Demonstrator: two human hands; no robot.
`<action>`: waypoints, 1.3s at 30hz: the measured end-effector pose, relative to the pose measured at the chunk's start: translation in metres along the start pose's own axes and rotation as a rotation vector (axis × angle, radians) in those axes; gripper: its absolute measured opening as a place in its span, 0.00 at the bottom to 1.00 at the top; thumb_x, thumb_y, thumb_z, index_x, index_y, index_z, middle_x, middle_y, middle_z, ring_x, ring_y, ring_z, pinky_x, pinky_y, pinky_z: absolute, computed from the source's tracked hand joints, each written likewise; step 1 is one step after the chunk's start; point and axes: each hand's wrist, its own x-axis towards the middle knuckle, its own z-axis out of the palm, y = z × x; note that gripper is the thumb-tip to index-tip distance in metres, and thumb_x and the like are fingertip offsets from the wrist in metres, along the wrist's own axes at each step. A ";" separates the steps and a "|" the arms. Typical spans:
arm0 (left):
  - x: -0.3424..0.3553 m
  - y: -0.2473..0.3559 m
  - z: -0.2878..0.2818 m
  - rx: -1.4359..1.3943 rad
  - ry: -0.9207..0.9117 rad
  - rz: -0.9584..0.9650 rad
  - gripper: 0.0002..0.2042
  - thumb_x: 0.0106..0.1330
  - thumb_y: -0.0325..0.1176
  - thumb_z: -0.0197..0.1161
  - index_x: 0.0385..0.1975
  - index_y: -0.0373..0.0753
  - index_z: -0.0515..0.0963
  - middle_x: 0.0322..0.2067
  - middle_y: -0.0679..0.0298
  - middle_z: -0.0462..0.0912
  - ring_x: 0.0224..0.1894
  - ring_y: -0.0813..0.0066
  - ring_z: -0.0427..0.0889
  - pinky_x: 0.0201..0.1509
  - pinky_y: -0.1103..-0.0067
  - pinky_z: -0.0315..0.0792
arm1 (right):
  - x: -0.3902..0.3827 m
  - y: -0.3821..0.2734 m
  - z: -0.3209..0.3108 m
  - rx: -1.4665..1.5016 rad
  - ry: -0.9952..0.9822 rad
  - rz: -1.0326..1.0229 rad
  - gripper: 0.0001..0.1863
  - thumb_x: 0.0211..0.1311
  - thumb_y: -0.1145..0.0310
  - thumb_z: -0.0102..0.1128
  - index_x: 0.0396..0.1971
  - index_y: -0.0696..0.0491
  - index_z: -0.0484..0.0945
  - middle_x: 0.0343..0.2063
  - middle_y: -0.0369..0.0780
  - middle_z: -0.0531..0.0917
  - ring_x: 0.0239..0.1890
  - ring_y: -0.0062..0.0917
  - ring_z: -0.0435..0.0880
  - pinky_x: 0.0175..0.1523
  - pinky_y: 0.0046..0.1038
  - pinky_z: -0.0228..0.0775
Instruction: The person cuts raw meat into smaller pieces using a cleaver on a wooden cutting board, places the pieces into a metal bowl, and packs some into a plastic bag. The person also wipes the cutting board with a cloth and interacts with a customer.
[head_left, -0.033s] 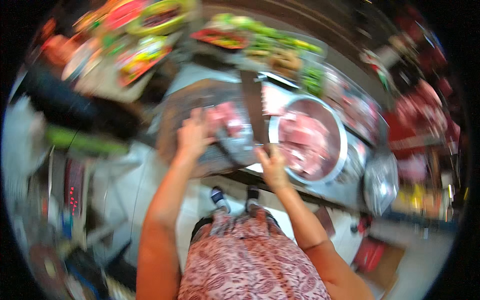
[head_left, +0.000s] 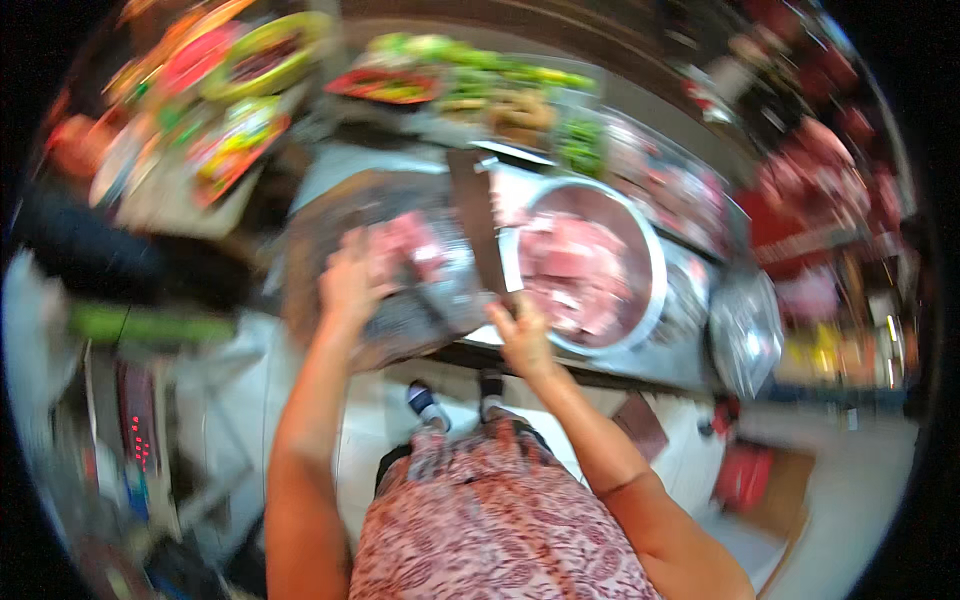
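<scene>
A round dark chopping board (head_left: 310,250) lies on the table in front of me, with pieces of pink raw meat (head_left: 418,245) on it. My left hand (head_left: 347,280) is at the left side of the meat, its fingers curved against it; motion blur softens the contact. My right hand (head_left: 524,338) is closed around the handle of a knife (head_left: 474,205). Its broad dark blade points away from me, over the board's right edge. Close by on the right stands a metal bowl (head_left: 655,275) holding cut meat (head_left: 575,265).
Behind the board are trays of green vegetables (head_left: 545,75) and a red tray (head_left: 385,88). A yellow-green basin (head_left: 265,60) stands at the far left. Beyond the bowl are packs of meat (head_left: 670,180) and a clear plastic bag (head_left: 745,330). A red-digit display (head_left: 138,430) is at the lower left.
The whole scene has shifted left in the view. My left hand appears slightly closer against the meat; the right hand keeps the knife.
</scene>
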 end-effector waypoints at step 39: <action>0.069 0.230 0.073 0.198 0.320 0.339 0.06 0.57 0.27 0.63 0.28 0.31 0.79 0.47 0.48 0.79 0.49 0.50 0.77 0.58 0.64 0.68 | -0.038 0.406 -0.327 -0.683 0.570 0.606 0.26 0.62 0.55 0.61 0.51 0.60 0.73 0.45 0.57 0.79 0.48 0.51 0.77 0.54 0.44 0.70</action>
